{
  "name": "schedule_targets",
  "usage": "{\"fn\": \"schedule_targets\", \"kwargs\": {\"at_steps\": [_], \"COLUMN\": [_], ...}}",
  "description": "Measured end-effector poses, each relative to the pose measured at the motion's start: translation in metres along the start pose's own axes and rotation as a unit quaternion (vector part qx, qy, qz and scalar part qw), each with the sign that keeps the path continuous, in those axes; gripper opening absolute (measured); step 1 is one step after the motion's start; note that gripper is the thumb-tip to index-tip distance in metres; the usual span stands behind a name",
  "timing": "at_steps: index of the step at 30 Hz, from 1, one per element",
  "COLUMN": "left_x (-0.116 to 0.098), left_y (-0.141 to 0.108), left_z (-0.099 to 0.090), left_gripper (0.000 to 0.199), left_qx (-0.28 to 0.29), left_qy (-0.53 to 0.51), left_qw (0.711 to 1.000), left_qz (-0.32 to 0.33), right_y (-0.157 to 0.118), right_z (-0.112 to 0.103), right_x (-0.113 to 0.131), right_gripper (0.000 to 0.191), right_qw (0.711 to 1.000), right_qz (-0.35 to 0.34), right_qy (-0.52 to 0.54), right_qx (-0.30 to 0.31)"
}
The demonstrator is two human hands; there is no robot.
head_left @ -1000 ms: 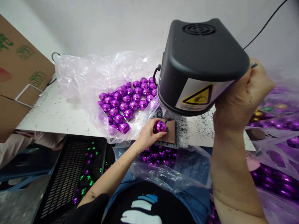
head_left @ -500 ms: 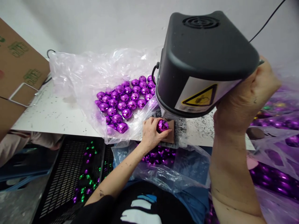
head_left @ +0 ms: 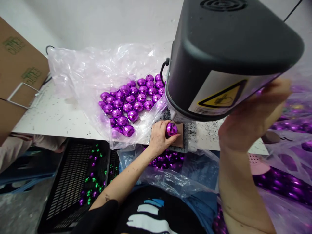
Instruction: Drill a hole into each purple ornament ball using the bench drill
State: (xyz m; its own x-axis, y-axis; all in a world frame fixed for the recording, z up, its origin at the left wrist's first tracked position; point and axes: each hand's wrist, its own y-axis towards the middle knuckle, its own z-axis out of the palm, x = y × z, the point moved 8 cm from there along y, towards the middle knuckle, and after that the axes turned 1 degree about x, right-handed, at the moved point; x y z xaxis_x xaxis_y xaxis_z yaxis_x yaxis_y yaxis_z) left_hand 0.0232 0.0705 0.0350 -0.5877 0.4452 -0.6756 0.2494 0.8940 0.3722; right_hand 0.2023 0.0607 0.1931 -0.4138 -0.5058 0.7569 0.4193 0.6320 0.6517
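A shiny purple faceted ball (head_left: 171, 129) sits between the thumb and fingers of my left hand (head_left: 159, 137), over a brown pad (head_left: 179, 136) on the table's front edge. Above it looms a black machine head (head_left: 234, 42) with a yellow warning triangle. My right hand (head_left: 254, 115) is raised at the machine's right side; its fingers are partly behind the housing and blurred, so its hold cannot be made out. Many purple balls (head_left: 133, 116) lie on clear plastic (head_left: 73, 71) to the left of my left hand.
A cardboard box (head_left: 21, 61) stands at the far left. Below the table edge are a black crate (head_left: 65, 178) with green and purple beads, and an open bag of purple balls (head_left: 165, 160). Plastic-wrapped purple beads (head_left: 285, 185) lie at the right. Someone's sleeve (head_left: 14, 149) shows lower left.
The machine head looks larger and reaches further right and up in view. My right hand has shifted slightly down and left against it. My left hand still holds the ball over the pad.
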Motion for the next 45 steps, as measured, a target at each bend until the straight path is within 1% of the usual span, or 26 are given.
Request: {"fn": "schedule_targets", "kwargs": {"at_steps": [1,2,3,5,7,8,10,13,19,24,29,33,37,42,45], "left_x": [0.0,0.0,0.0,0.001,0.002,0.002,0.002,0.003,0.001,0.003,0.007,0.002,-0.001,-0.001,0.003], "left_y": [0.0,-0.001,-0.001,-0.001,-0.001,-0.001,-0.001,-0.001,0.001,0.002,0.001,-0.004,-0.01,-0.012,-0.009], "left_z": [-0.001,-0.001,-0.002,-0.002,-0.002,-0.002,-0.003,-0.003,-0.002,0.0,0.0,-0.002,0.0,-0.002,-0.005], "left_gripper": [0.043,0.045,0.046,0.048,0.049,0.049,0.049,0.049,0.051,0.052,0.048,0.048,0.05,0.05,0.046], "left_qx": [-0.003,-0.007,-0.01,-0.01,-0.005,-0.003,-0.002,-0.003,-0.01,-0.016,-0.027,-0.043,-0.048,-0.05,-0.054], "left_qy": [-0.003,-0.006,-0.01,-0.017,-0.022,-0.023,-0.025,-0.028,-0.036,-0.016,-0.005,-0.023,-0.036,-0.042,-0.046], "left_qw": [1.0,1.0,1.0,1.0,1.0,1.0,1.0,0.999,0.999,1.0,1.0,0.998,0.997,0.997,0.997], "left_qz": [0.002,0.001,-0.001,-0.008,-0.013,-0.014,-0.014,-0.014,0.015,0.014,0.008,0.034,0.054,0.05,0.025], "right_y": [-0.02,-0.044,-0.069,-0.118,-0.155,-0.167,-0.18,-0.18,-0.174,-0.17,-0.164,-0.164,-0.163,-0.15,-0.138], "right_z": [-0.005,-0.013,-0.019,-0.018,-0.014,-0.012,-0.006,-0.001,0.003,0.01,0.016,0.016,0.012,-0.007,-0.018], "right_x": [-0.006,-0.012,-0.021,-0.043,-0.063,-0.072,-0.084,-0.091,-0.091,-0.095,-0.102,-0.103,-0.095,-0.08,-0.074], "right_gripper": [0.055,0.046,0.038,0.032,0.033,0.036,0.041,0.045,0.053,0.064,0.069,0.065,0.058,0.045,0.04], "right_qw": [1.0,0.996,0.993,0.989,0.985,0.983,0.977,0.97,0.956,0.942,0.936,0.94,0.948,0.957,0.96], "right_qz": [-0.014,-0.026,-0.031,-0.026,-0.019,-0.018,-0.021,-0.033,-0.045,-0.042,-0.028,-0.039,-0.053,-0.055,-0.047], "right_qy": [-0.019,-0.066,-0.089,-0.129,-0.168,-0.184,-0.211,-0.239,-0.29,-0.331,-0.348,-0.334,-0.306,-0.277,-0.267], "right_qx": [-0.018,-0.053,-0.078,-0.061,-0.03,-0.018,-0.003,-0.002,0.004,0.025,0.04,0.059,0.074,0.066,0.063]}}
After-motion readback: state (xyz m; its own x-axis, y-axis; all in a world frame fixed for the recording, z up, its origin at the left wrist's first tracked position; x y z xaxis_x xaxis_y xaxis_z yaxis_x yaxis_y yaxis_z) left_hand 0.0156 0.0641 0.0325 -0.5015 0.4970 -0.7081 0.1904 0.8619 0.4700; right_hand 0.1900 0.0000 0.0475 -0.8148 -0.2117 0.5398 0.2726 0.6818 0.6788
